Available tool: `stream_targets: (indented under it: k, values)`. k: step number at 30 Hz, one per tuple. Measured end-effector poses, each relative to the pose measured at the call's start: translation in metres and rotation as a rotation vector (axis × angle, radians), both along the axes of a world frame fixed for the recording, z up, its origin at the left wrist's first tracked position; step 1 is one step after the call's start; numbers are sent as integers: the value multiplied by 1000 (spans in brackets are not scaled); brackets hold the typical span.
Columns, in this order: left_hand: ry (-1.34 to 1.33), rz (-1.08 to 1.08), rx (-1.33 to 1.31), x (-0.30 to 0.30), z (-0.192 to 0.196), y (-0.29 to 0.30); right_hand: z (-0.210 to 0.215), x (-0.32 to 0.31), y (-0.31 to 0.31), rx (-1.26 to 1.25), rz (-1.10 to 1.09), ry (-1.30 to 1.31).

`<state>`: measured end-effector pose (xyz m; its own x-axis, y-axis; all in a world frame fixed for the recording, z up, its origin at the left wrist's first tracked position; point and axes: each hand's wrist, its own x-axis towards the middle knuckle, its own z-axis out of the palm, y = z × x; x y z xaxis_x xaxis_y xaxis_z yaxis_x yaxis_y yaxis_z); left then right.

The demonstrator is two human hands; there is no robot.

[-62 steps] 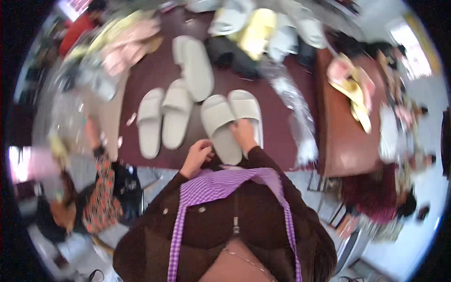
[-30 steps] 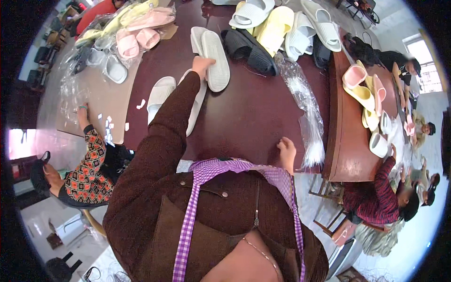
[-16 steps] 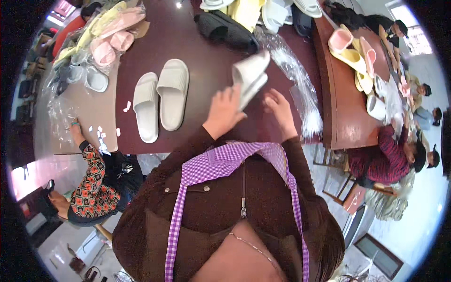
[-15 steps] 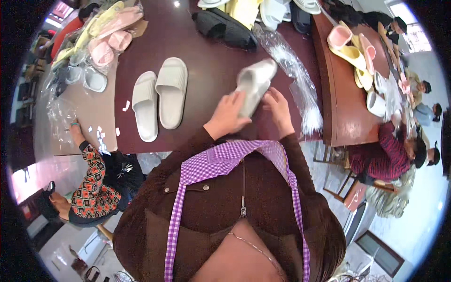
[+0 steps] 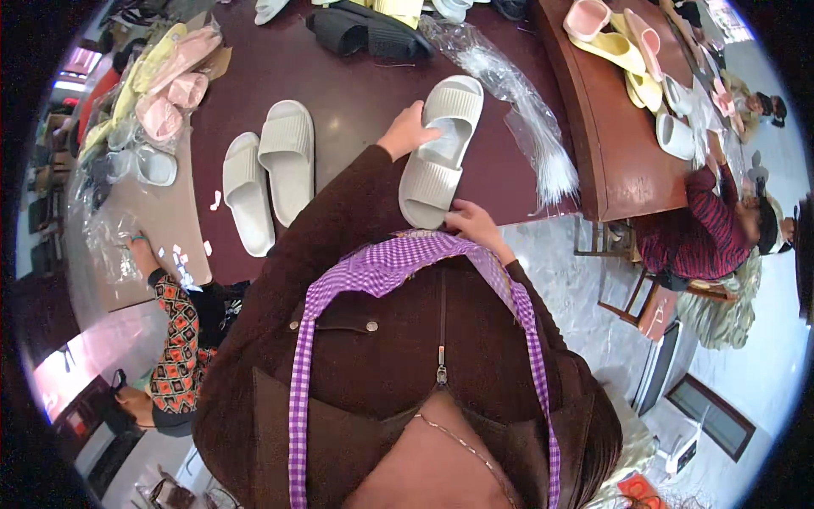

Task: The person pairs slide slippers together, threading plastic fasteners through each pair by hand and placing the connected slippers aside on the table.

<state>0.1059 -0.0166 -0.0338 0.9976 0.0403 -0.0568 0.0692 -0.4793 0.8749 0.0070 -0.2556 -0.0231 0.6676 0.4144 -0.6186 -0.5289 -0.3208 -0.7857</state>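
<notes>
While two light-grey slippers (image 5: 268, 172) are lying sole-down and side by side on the dark red table (image 5: 360, 97), a grey slipper pair (image 5: 431, 182) is being held up to their right, so by the look of it one pair is sitting laid out and the other is waiting to be put down. The left hand (image 5: 409, 131) is gripping the held pair by its left edge, thumb hooking into the opening, fingers closing round the side. This pair is pointing head to tail, one strap showing at each end. The right hand (image 5: 475, 227) is hanging by its near end, fingers half curled; whether they are gripping or just touching, cannot tell. Around, from the left: a co-worker's patterned sleeve (image 5: 175, 339) is reaching in, pink slippers (image 5: 170, 110) are lying bunched in clear plastic, white scraps (image 5: 180, 263) are scattering near the table edge. Black slippers (image 5: 369, 32) are crowding the far side, and a clear plastic bag (image 5: 530, 114) is taking up the right, limiting room there. On the brown table (image 5: 598, 140), yellow slippers (image 5: 610, 53) are lying among pink ones, and a co-worker's striped sleeve (image 5: 699, 233) is reaching beyond.
</notes>
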Motion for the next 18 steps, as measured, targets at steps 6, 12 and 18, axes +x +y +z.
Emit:
stream_targets:
  k: [6,12,18]
  values:
    - [155,131,45,21,-30,-11,-21,3,12,-257,95,-260]
    - [68,323,-371,8,-15,-3,-37,6,7,-217,6,-531]
    - [20,653,-577,1,6,30,2,39,-16,-101,-317,-402]
